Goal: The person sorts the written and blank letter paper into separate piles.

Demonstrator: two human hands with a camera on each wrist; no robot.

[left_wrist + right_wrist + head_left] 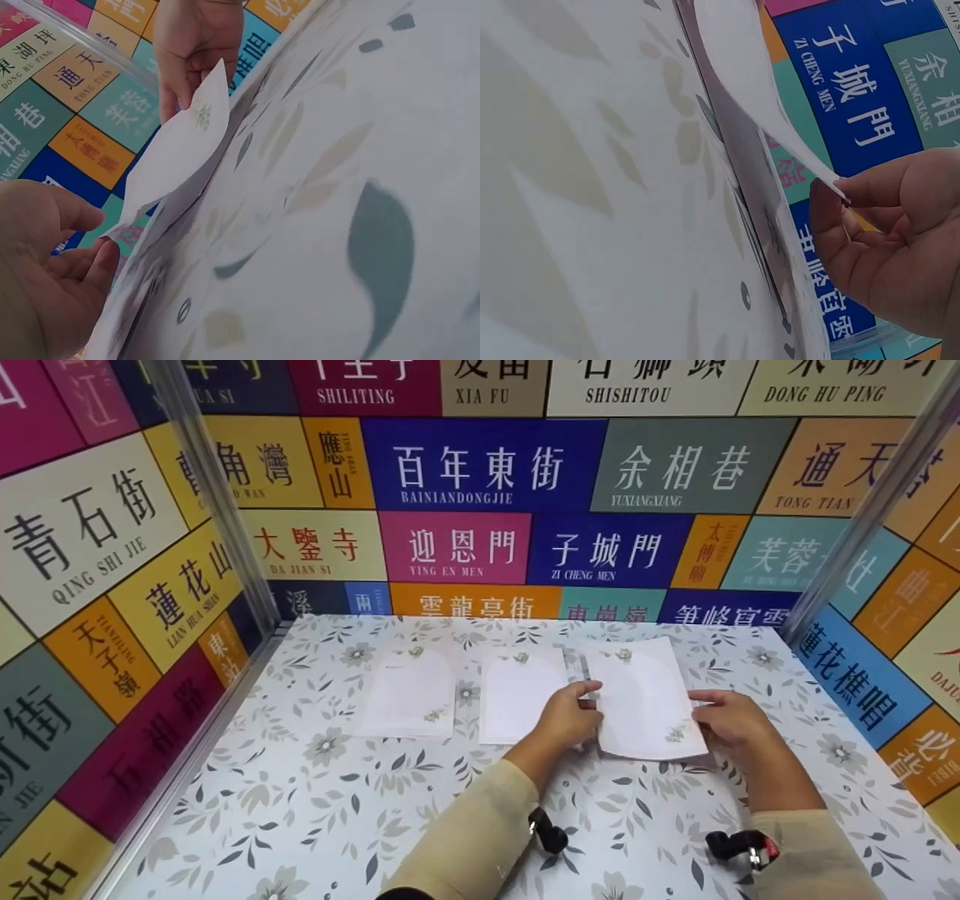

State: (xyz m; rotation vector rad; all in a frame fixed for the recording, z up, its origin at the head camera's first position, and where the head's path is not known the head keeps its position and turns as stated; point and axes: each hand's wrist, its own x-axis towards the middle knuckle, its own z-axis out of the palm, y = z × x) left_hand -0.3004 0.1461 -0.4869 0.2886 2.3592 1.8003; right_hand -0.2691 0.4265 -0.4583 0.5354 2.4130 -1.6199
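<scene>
A white sheet of paper (645, 701) with printed sprigs at two corners is held by its side edges, raised a little above the table and bowed. My left hand (568, 718) holds its left edge, the thumb and fingers close about the paper's corner in the left wrist view. On the opposite side, my right hand (731, 718) pinches the right edge between thumb and fingers, which the right wrist view shows closely. Left of the raised sheet lies a second matching sheet (517, 697), partly behind my left hand. A third sheet (409, 697), with a small line of text, lies farther left.
The table (300, 825) has a white cover with grey leaves and flowers. Behind it stands a wall (480, 465) of colourful name panels, with more panels on both sides. Clear upright edge strips (225, 502) run along the corners.
</scene>
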